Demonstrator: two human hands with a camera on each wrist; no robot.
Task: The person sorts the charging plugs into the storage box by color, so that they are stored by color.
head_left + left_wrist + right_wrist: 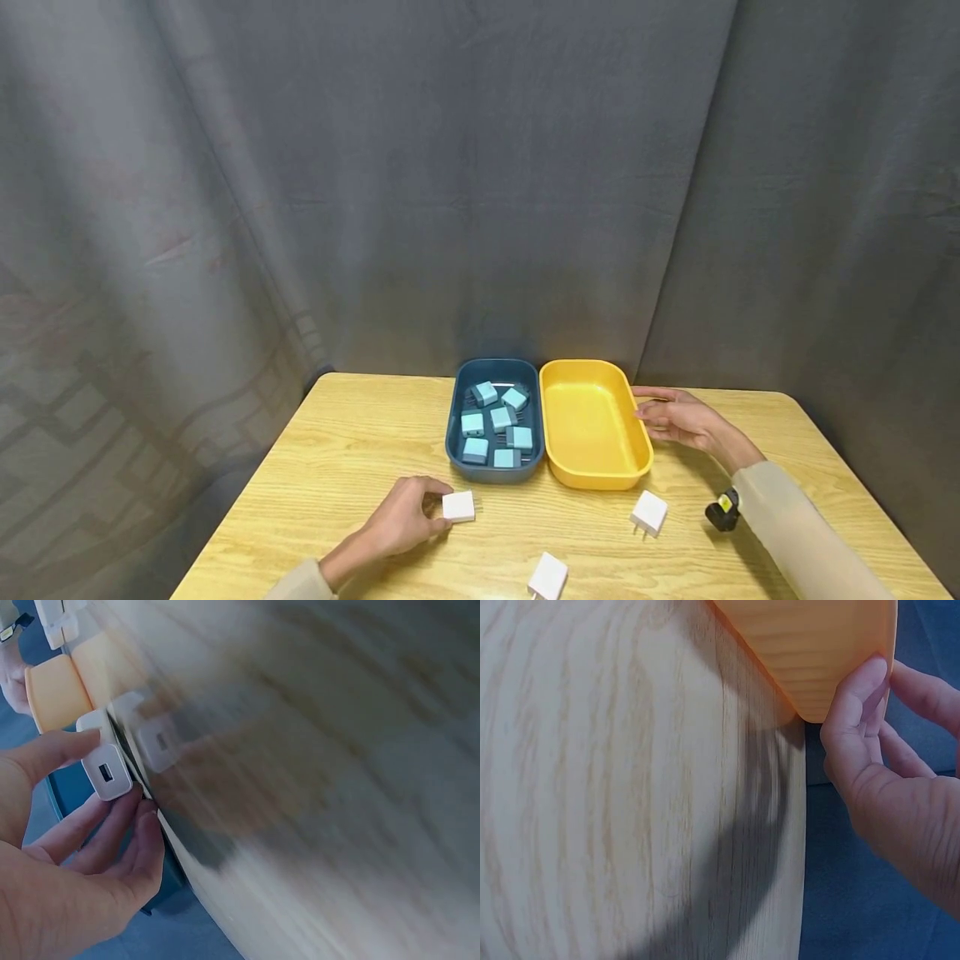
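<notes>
The left hand (401, 521) rests on the light wooden table (337, 442) near its front edge, thumb and curled fingers pinching a white cube-shaped plastic charger plug (458, 506); the left wrist view shows the plug's USB port facing outward between thumb and fingers (112, 832). The right hand (678, 417) lies toward the table's right side, its fingers loosely extended and touching the outer rim of the empty yellow oval plastic tray (596, 479); the right wrist view confirms fingertips (862, 690) against the tray wall. Touching the yellow tray on its left stands a dark blue oval plastic tray (457, 417) holding several light blue plugs (501, 418). Two further white plugs lie loose: one (648, 512) just in front of the yellow tray, another (548, 577) at the table's front edge.
</notes>
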